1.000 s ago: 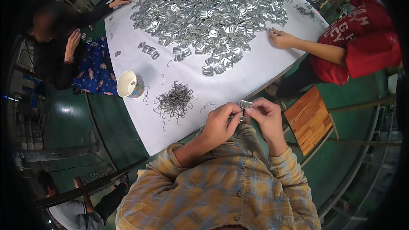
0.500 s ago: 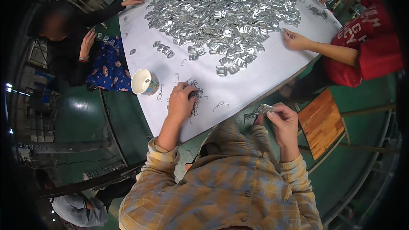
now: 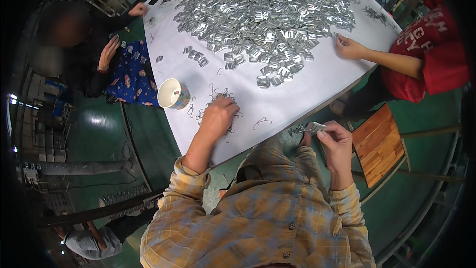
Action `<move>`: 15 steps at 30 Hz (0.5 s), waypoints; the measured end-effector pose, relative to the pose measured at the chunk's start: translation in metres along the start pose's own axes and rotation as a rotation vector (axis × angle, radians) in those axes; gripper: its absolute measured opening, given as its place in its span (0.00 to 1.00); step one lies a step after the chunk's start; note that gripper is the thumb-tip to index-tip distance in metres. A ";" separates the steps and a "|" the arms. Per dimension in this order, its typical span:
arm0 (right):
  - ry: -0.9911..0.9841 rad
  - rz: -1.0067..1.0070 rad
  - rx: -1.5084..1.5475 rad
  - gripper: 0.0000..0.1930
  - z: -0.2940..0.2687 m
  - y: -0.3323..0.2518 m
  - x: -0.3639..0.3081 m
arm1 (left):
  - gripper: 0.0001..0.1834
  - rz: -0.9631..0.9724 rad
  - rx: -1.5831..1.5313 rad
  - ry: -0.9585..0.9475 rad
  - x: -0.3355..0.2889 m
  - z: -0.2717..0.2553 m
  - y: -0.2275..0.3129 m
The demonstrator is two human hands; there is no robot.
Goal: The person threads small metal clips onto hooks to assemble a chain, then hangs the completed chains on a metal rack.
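My left hand (image 3: pixel 219 114) rests on a small heap of thin, dark wire hooks (image 3: pixel 229 128) near the table's front edge. Its fingers are curled together over the wires, and their tips are hidden, so what they grip cannot be told. Off the table edge, my right hand (image 3: pixel 338 145) is closed on a flat silvery metal buckle (image 3: pixel 315 127) between thumb and fingers. Several bent wires dangle from the left end of that piece. A paper cup (image 3: pixel 181 98) stands on the table left of the hooks. Loose wire hooks (image 3: pixel 262 122) lie right of my left hand.
A big pile of silvery buckles (image 3: pixel 267 15) covers the far part of the white-covered table (image 3: pixel 218 151). Co-workers sit at the left and right, a red sleeve (image 3: pixel 446 69) on the right. A wooden stool (image 3: pixel 379 144) stands by my right hand.
My left hand has turned and its fingers have closed down onto the wire heap. The left co-worker's far hand has drawn back toward the table edge. My right hand still holds the buckle.
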State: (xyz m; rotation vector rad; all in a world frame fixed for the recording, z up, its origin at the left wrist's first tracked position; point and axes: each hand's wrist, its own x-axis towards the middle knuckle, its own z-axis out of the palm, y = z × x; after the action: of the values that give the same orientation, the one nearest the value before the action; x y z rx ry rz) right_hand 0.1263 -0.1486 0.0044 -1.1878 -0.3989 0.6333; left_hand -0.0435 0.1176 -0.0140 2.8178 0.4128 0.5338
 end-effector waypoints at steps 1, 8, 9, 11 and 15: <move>-0.005 -0.010 -0.009 0.05 -0.001 0.001 0.000 | 0.05 0.065 0.030 -0.047 -0.001 0.005 0.000; -0.012 0.031 0.018 0.05 0.001 0.004 -0.002 | 0.04 0.097 0.178 -0.196 0.006 0.009 -0.004; -0.008 0.038 0.026 0.05 0.002 0.004 -0.003 | 0.04 0.108 0.175 -0.196 0.011 0.007 0.000; 0.006 0.039 0.033 0.05 0.002 0.006 -0.003 | 0.03 0.019 -0.071 -0.010 0.018 -0.001 0.013; -0.008 0.076 0.055 0.06 0.002 0.011 -0.003 | 0.06 -0.096 -0.537 0.063 0.031 -0.014 0.060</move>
State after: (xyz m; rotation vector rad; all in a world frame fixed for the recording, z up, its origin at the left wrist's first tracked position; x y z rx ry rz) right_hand 0.1203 -0.1463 -0.0051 -1.1526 -0.3424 0.7102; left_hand -0.0081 0.0739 0.0259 2.2611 0.3511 0.6081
